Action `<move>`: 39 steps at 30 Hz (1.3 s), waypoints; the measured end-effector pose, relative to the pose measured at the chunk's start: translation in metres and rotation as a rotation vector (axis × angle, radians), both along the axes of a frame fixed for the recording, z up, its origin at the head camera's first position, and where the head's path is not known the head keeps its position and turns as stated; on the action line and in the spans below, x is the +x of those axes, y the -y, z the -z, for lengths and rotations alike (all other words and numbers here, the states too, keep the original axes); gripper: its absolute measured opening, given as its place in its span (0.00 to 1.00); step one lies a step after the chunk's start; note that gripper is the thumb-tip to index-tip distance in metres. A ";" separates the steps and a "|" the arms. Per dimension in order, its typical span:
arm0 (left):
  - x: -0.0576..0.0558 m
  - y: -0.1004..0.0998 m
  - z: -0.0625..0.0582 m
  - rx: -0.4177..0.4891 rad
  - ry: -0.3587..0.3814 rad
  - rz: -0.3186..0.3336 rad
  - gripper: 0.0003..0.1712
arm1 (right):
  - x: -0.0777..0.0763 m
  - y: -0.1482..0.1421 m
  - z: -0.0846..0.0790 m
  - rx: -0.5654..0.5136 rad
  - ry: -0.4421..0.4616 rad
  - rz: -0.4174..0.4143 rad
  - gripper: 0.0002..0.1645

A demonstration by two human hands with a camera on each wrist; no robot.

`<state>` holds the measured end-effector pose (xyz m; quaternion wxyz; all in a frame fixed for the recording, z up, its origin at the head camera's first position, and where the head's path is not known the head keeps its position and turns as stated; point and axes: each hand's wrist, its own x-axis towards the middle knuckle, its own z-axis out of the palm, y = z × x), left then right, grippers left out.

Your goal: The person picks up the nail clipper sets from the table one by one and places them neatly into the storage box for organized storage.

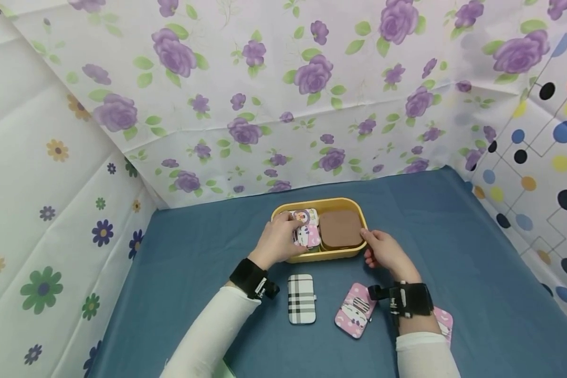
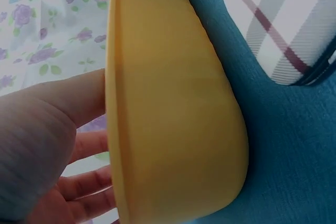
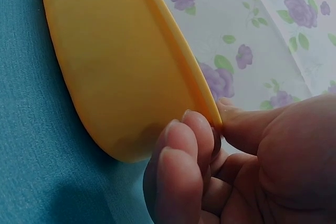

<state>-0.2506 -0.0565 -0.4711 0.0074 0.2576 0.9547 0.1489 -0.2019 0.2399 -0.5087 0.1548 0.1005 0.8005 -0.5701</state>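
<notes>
A yellow oblong basket (image 1: 331, 255) stands on the blue cloth. My left hand (image 1: 277, 239) reaches over its left end, thumb and fingers about a small pink cartoon case (image 1: 308, 237) inside. A pale case with a cartoon figure (image 1: 305, 216) lies behind that one. A brown flat-topped box (image 1: 341, 229) fills the basket's right half. With thumb and curled fingers, my right hand (image 1: 384, 249) pinches the basket's right rim. In the left wrist view the basket's wall (image 2: 173, 98) hides my left fingertips. The right wrist view shows the pinch of my right hand (image 3: 226, 150) on the rim.
In front of the basket lie a plaid case (image 1: 301, 299) and a pink cartoon case (image 1: 356, 311). Another pink case (image 1: 444, 321) is partly covered by my right forearm. A pale green corner (image 1: 223, 370) shows beside my left sleeve. Floral sheets (image 1: 264, 105) hang behind the table.
</notes>
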 end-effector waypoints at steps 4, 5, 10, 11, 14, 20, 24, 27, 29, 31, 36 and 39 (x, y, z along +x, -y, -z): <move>-0.002 -0.001 0.003 -0.009 0.011 0.019 0.41 | 0.001 0.000 -0.002 -0.001 -0.007 -0.001 0.31; -0.002 -0.001 0.003 -0.013 0.013 0.022 0.41 | 0.001 0.000 -0.002 0.001 -0.006 0.001 0.31; -0.004 0.000 0.005 -0.036 0.012 0.025 0.40 | 0.002 0.000 -0.002 0.008 -0.001 -0.007 0.31; -0.004 0.000 0.005 -0.040 0.011 0.025 0.41 | 0.001 0.000 -0.002 0.009 -0.001 -0.007 0.31; -0.004 0.000 0.005 -0.042 0.010 0.024 0.41 | 0.001 0.001 -0.001 0.012 -0.004 -0.005 0.31; -0.005 0.000 0.006 -0.042 0.008 0.016 0.40 | 0.000 0.002 -0.001 0.020 -0.009 -0.009 0.32; -0.005 0.000 0.009 -0.031 0.004 0.008 0.42 | 0.000 0.002 -0.003 0.019 -0.005 -0.006 0.31; -0.004 0.001 0.010 -0.020 -0.002 -0.001 0.42 | 0.000 0.002 -0.002 0.012 -0.002 -0.004 0.31; -0.003 0.001 0.012 -0.017 -0.005 -0.006 0.41 | 0.000 0.002 -0.002 0.007 0.001 -0.007 0.31; -0.002 0.001 0.012 -0.019 -0.009 -0.007 0.39 | 0.000 0.001 -0.001 0.004 0.005 -0.005 0.31; -0.001 0.001 0.013 -0.039 -0.013 0.000 0.33 | -0.001 0.001 -0.001 0.001 0.008 -0.002 0.32; 0.000 0.002 0.012 -0.053 -0.003 0.006 0.33 | -0.001 0.001 -0.001 -0.003 0.006 -0.005 0.32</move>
